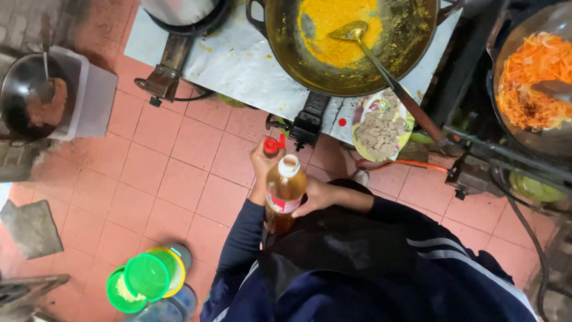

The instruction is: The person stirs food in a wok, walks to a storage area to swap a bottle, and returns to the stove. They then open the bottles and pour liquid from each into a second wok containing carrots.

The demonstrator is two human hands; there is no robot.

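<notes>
My right hand [316,197] grips a clear plastic bottle of amber oil [285,194] around its middle, upright in front of my chest, with its white neck uncapped. Just left of the neck, my left hand [261,170] holds the bottle's red cap [271,145] in its fingertips. Both arms wear dark blue sleeves. Ahead stands a large dark wok [405,53] with yellow paste [333,30] and a metal ladle [357,36] resting in it.
A plate of pale meat pieces [381,125] sits below the wok's edge. At the right a second wok holds shredded orange vegetables [533,77]. A dark bowl of brown mix [30,95] stands at left. Green-lidded containers [146,277] lie on the red tile floor [173,167].
</notes>
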